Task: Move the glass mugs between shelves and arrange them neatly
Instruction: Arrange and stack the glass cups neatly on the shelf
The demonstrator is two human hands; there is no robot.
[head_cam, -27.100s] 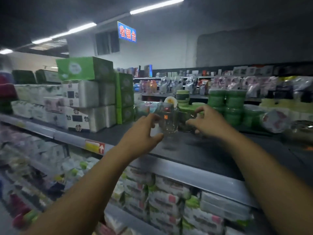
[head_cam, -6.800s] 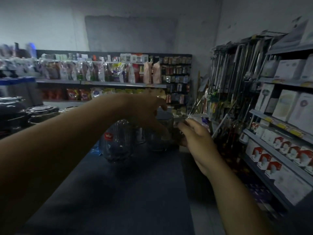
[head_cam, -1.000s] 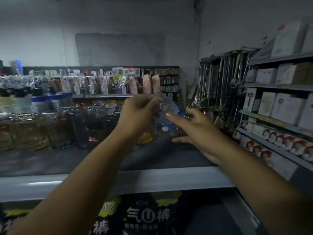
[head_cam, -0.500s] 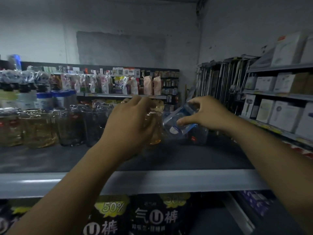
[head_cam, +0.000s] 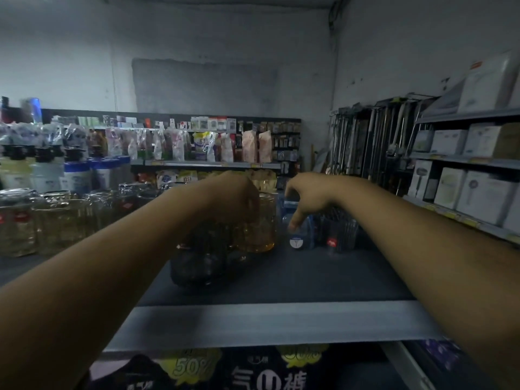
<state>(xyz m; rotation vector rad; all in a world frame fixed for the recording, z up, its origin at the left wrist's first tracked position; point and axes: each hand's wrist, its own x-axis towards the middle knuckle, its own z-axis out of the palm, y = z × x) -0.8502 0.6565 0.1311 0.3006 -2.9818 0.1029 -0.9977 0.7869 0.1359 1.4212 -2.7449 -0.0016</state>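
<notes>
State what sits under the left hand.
An amber glass mug and a dark glass mug stand below the left hand; whether it grips them is hidden.

Arms outstretched, left hand (head_cam: 237,199) curled downward, right hand (head_cam: 305,197) drooping loosely.

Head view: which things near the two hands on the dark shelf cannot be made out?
In the head view:
Left hand: its back hides the fingers; grip on amber ribbed glass mug unclear.
Dark glass mug: left forearm covers its top.
Round label on pale blue glass mug: too small, blurred.
</notes>
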